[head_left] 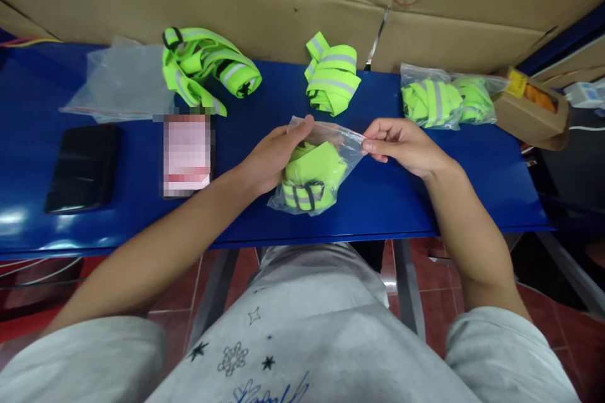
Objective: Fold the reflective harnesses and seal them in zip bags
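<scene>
A clear zip bag [350, 146] with a folded neon-yellow reflective strap [316, 167] inside lies near the table's front edge. A black buckle shows through the plastic at the strap's lower end. My left hand [278, 154] grips the bag's left side, its thumb over the upper left corner. At the upper right corner, my right hand [399, 143] pinches the red-lined zip edge between thumb and fingers. Just behind the bag sits a second rolled reflective strap [333, 79], unbagged. Further left lies a looser heap of the same straps [208, 66].
Flat empty zip bags [125, 79] lie at the back left of the blue table [246, 214]. A black case [82, 167] and a pixelated phone-like item [186, 154] are in front. Bagged straps [432, 101] and a cardboard box [532, 110] stand at the right.
</scene>
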{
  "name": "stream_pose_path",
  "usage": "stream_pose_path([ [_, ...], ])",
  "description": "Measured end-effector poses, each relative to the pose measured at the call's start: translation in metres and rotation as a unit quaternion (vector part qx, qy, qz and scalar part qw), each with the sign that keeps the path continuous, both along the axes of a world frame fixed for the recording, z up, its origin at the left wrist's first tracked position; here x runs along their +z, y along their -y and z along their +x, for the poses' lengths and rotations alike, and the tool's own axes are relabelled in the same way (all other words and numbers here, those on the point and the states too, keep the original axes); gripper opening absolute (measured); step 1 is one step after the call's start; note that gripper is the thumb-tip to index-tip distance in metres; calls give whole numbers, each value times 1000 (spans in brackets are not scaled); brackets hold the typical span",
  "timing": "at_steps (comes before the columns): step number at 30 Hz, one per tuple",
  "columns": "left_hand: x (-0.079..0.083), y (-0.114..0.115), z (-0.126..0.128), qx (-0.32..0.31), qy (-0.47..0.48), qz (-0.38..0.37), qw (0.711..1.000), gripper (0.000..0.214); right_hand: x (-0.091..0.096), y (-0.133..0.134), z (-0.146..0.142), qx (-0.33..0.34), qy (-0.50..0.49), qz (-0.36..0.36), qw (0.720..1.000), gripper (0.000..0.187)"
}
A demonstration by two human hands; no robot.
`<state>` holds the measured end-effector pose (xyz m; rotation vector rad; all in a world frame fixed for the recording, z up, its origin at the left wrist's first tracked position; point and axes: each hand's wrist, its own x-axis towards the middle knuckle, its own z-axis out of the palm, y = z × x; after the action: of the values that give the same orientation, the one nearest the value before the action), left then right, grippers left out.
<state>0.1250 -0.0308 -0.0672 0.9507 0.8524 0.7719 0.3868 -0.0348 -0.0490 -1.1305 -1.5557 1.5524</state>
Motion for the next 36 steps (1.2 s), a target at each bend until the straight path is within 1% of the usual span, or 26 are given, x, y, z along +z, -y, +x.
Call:
stream_pose_path([
  [3,0,1,1,14,11,15,1000,49,1,-1,0,4,-5,-36,999,37],
  [6,0,3,-1,-1,30,18,999,61,3,0,0,2,3,-67,998,36],
  [8,0,3,-1,-9,41,13,999,65,3,0,-2,-13,2,-77,997,37],
  [10,-1,3,0,-14,48,7,999,65,3,2,-3,-32,-1,-72,997,36],
  [12,-2,3,1,-17,44,6,999,65,3,4,-6,-48,9,-38,998,34],
  [15,-1,1,0,-5,24,16,1000,63,4,8,-8,-55,21,55,997,31],
  [17,0,-1,-3,5,7,25,1000,62,4,10,-9,-33,19,95,995,32],
  [19,2,-3,-6,3,-3,32,999,64,4,11,-9,-5,10,101,995,35],
  [21,4,-4,-9,-13,3,40,999,66,3,10,-8,3,1,99,995,37],
  [23,5,-4,-12,-48,11,42,998,73,1,9,-8,6,-1,97,995,37],
  [26,5,-3,-16,-103,-2,38,994,89,-1,7,-9,12,4,123,992,38],
  [28,4,-3,-17,-122,-5,36,992,95,0,6,-8,20,10,140,990,40],
  [30,2,-5,-19,-143,6,27,989,96,2,7,-6,43,26,128,991,41],
  [33,1,-8,-21,-180,14,5,984,90,7,6,0,82,58,78,992,40],
  [35,2,-10,-23,-188,10,-2,982,84,9,4,5,77,77,66,992,42],
  [36,3,-10,-23,-188,8,-5,982,83,9,2,8,60,83,73,992,43],
])
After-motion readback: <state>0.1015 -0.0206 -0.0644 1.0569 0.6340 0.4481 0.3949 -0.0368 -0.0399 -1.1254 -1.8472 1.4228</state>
